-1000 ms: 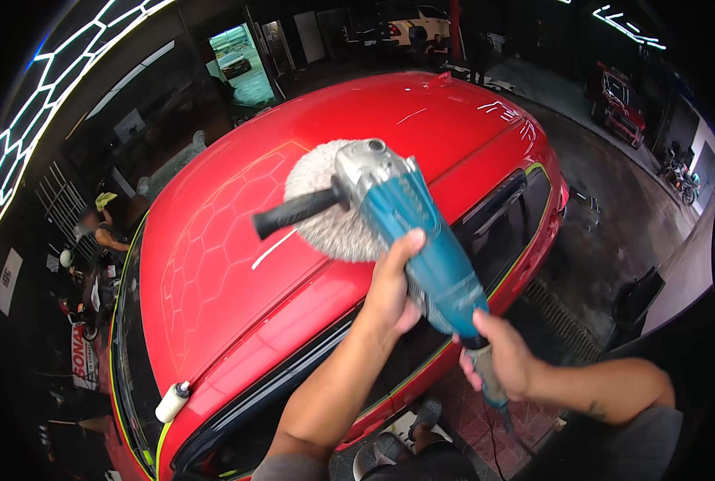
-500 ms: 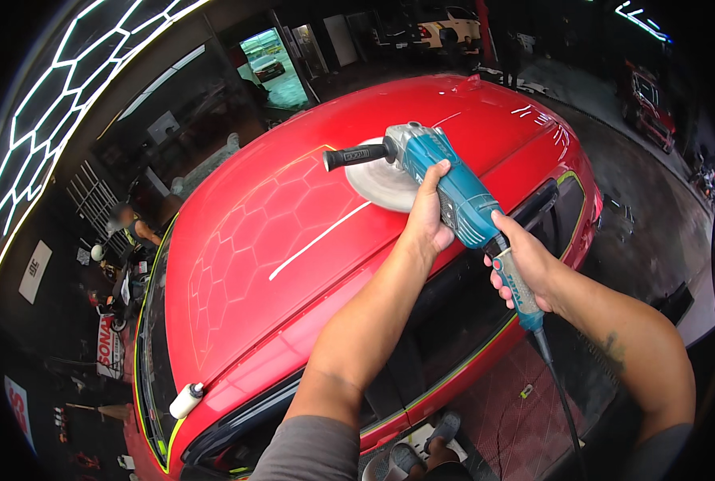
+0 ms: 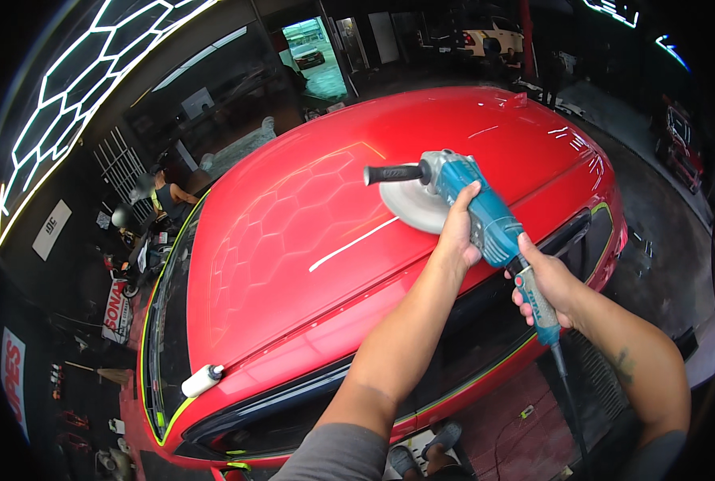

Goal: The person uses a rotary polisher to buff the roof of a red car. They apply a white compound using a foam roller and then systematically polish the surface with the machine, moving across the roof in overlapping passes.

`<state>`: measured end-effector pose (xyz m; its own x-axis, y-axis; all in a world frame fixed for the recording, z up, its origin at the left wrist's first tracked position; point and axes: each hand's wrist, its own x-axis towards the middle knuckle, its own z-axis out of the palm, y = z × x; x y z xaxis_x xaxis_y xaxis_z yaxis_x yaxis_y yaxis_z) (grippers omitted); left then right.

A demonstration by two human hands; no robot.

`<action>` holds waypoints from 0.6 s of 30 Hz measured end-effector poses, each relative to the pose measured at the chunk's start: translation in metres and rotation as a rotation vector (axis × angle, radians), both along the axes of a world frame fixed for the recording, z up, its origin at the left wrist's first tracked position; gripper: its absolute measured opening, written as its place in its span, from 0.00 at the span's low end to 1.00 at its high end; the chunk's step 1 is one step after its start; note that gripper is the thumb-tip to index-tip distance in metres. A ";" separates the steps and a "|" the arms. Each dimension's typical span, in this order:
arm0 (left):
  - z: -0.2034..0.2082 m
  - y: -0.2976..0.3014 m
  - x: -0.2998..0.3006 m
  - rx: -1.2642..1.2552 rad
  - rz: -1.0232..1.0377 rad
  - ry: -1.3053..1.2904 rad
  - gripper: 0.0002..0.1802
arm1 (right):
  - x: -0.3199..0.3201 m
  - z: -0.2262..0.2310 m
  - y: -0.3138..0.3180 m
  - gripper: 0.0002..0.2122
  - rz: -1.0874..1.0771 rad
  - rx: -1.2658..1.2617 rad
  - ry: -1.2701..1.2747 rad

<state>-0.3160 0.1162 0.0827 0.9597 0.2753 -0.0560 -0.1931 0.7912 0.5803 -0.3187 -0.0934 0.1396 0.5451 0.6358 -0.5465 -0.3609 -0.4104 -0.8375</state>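
A teal corded car polisher [image 3: 497, 224] is held in both hands over a glossy red car roof [image 3: 285, 289]. My left hand [image 3: 459, 232] wraps its body from the near side, thumb on top. My right hand [image 3: 548, 282] is closed around the rear handle, where the power cord [image 3: 574, 409] hangs down. The pale round pad [image 3: 409, 210] lies against the roof or just over it; I cannot tell which. A black side handle [image 3: 393, 174] sticks out to the left, with no hand on it. A bright white streak of reflected light ends beside the pad.
A white bottle [image 3: 203, 381] lies at the roof's near left corner. Yellow-green tape [image 3: 170, 421] edges the windscreen and side windows. At the far left, another person [image 3: 165, 196] stands beside the car. Black sandals [image 3: 447, 437] show below the car's side.
The view has shifted, so car, polisher and arms appear lower and further right. Both hands keep their grip, and the polisher stays over much the same part of the roof.
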 end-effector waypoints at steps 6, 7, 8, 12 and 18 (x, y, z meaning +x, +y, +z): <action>-0.017 0.017 -0.062 -0.058 0.138 -0.047 0.29 | -0.043 -0.011 0.018 0.36 0.104 -0.002 -0.026; -0.018 0.023 -0.073 -0.050 0.148 -0.075 0.29 | -0.049 -0.014 0.025 0.35 0.124 0.002 -0.013; -0.025 0.032 -0.085 -0.041 0.167 -0.089 0.30 | -0.059 -0.015 0.032 0.35 0.152 -0.005 -0.024; -0.040 0.049 -0.153 -0.041 0.176 -0.157 0.38 | -0.103 -0.029 0.056 0.35 0.311 0.049 -0.113; -0.052 0.075 -0.242 -0.068 0.362 -0.292 0.44 | -0.158 -0.038 0.093 0.38 0.603 0.130 -0.400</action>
